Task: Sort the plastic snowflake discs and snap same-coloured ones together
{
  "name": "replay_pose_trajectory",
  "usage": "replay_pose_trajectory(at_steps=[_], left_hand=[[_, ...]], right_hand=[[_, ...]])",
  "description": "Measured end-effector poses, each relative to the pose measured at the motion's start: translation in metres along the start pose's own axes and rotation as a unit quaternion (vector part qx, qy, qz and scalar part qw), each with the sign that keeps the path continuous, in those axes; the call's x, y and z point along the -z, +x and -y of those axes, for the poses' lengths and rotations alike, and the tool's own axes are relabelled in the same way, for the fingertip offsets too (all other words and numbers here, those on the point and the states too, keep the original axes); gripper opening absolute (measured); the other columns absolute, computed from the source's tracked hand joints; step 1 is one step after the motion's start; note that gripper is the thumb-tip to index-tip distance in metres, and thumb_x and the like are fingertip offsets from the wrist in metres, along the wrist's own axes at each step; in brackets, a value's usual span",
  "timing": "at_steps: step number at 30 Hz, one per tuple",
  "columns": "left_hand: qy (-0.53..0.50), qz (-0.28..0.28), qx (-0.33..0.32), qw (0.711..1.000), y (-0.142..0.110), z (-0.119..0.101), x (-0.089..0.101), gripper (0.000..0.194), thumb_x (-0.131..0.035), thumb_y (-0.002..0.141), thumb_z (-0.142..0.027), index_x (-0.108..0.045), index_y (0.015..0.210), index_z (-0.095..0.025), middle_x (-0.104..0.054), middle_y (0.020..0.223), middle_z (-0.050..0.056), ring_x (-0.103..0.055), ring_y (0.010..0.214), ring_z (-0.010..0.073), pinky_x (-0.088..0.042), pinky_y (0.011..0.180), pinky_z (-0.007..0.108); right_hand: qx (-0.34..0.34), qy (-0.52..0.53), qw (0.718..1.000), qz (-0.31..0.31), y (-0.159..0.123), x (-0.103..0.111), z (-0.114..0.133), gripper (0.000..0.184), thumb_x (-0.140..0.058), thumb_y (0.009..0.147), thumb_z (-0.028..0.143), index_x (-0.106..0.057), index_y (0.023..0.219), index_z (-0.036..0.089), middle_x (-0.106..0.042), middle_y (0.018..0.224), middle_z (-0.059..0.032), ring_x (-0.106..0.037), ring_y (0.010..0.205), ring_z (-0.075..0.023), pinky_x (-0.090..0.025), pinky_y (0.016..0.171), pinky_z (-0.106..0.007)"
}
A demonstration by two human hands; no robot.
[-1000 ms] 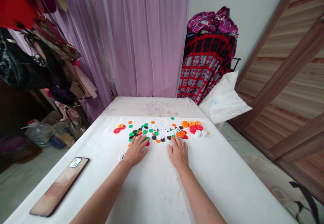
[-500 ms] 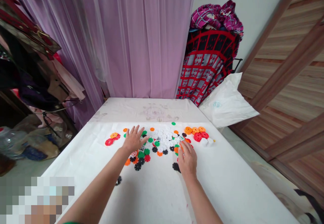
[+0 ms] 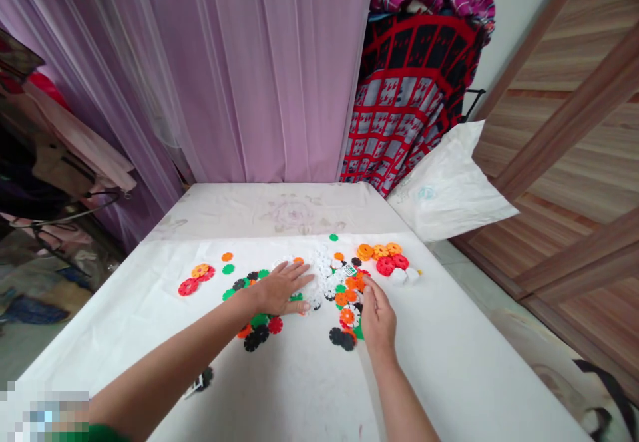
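Notched plastic snowflake discs in white, green, black, orange and red lie loosely over the table's middle. Palm down over them is my left hand, its fingers spread, hiding some. My right hand stands at the pile's right edge, fingers curled together beside the orange discs; anything inside them is hidden. White discs lie between the hands. Black discs sit below my left wrist, and a black pair lies left of my right hand. A small printed card rests on the pile.
Orange, red and white disc groups sit at the right; a smaller red and orange group is at the left. A white bag leans by the table's far right corner. Beyond the white-covered table hangs a purple curtain.
My left hand has moved right across the pile, towards the white discs. My right hand has turned more onto its side, its fingers drawn together. The head view has shifted slightly.
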State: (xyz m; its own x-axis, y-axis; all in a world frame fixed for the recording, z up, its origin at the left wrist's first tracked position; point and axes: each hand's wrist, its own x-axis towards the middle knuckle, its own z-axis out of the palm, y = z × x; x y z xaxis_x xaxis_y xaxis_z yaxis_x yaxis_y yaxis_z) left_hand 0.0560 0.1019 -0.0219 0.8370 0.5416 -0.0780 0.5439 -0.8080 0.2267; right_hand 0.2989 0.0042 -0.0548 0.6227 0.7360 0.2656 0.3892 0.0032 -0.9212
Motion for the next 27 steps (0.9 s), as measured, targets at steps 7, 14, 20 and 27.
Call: replay_pose_trajectory(at_steps=[7,14,20,27], left_hand=[[-0.013,-0.048,-0.026,0.998,0.028,-0.002,0.021,0.069,-0.03,0.094,-0.065,-0.026,0.153,-0.03,-0.027,0.161,0.006,-0.02,0.149,0.0258,-0.01,0.121,0.05],[-0.022,0.0,0.082,0.996,0.105,0.001,0.021,0.078,-0.023,0.093,-0.068,-0.027,0.152,-0.018,-0.022,0.161,0.014,-0.019,0.149,0.0305,-0.016,0.118,0.055],[-0.005,0.023,-0.002,1.0,0.06,-0.009,0.009,0.08,-0.028,0.091,-0.07,-0.023,0.154,-0.022,-0.02,0.162,0.011,-0.017,0.15,0.0272,-0.014,0.12,0.049],[0.012,-0.007,-0.001,1.0,-0.01,-0.019,0.003,0.077,-0.03,0.092,-0.069,-0.019,0.155,-0.027,-0.027,0.16,0.008,-0.021,0.149,0.0248,-0.012,0.121,0.047]], right_hand=[[-0.101,0.099,0.99,-0.027,0.003,0.002,0.007,0.059,-0.048,0.083,0.059,-0.071,0.111,0.012,-0.07,0.119,-0.015,-0.063,0.114,-0.0282,-0.046,0.103,-0.043],[-0.099,0.099,0.99,-0.01,0.002,0.001,0.007,0.056,-0.048,0.085,0.059,-0.073,0.108,0.014,-0.072,0.116,-0.0137,-0.065,0.111,-0.0267,-0.049,0.099,-0.04],[-0.063,0.061,0.996,-0.015,0.002,-0.003,0.003,0.052,-0.043,0.089,0.054,-0.072,0.108,0.015,-0.073,0.113,-0.0134,-0.066,0.108,-0.0254,-0.051,0.096,-0.039],[0.205,-0.156,0.965,0.05,0.0,-0.011,0.012,0.042,-0.037,0.095,0.035,-0.068,0.115,0.016,-0.065,0.126,-0.0151,-0.056,0.122,-0.0263,-0.041,0.107,-0.045]])
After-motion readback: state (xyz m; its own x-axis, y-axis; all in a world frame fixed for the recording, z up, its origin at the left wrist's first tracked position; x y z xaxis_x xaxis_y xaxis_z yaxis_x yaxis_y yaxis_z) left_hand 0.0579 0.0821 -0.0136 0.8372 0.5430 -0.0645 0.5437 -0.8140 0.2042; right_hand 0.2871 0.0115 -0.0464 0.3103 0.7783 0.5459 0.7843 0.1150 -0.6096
